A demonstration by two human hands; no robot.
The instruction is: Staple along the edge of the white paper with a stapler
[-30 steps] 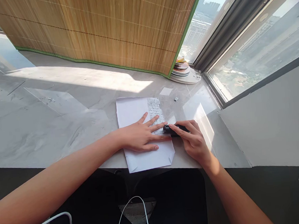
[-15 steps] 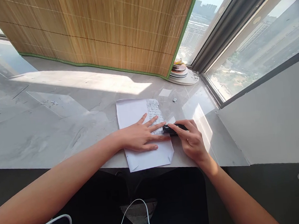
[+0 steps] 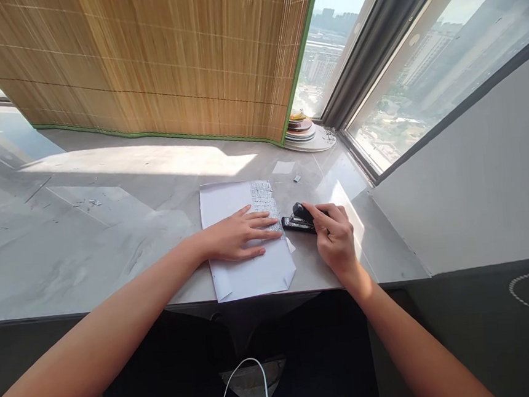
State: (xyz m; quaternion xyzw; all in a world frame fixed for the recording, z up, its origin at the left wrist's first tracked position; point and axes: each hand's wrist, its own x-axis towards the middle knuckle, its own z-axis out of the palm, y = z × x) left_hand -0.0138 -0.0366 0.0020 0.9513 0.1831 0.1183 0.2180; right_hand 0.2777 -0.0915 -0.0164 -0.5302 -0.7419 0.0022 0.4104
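Pressing white paper (image 3: pixel 241 274) flat with the left hand (image 3: pixel 242 234), holding a black stapler (image 3: pixel 297 224) in the right hand (image 3: pixel 336 238).

Has a white cable (image 3: pixel 265 381) looped over a dark lap (image 3: pixel 168 367), nearest of all. Spreads the left grip open, palm down, over the paper on the worktop (image 3: pixel 123 229), across packed rows of small marks, probably staples. Curls the right grip closed around the stapler, with mouth gaping and front end just beside the paper's right edge. Beyond, on the worktop, shows a small metallic piece (image 3: pixel 297 179), then stacked plates (image 3: pixel 312 142) beside a bamboo blind (image 3: pixel 150 60) and, behind, a window (image 3: pixel 329 38).
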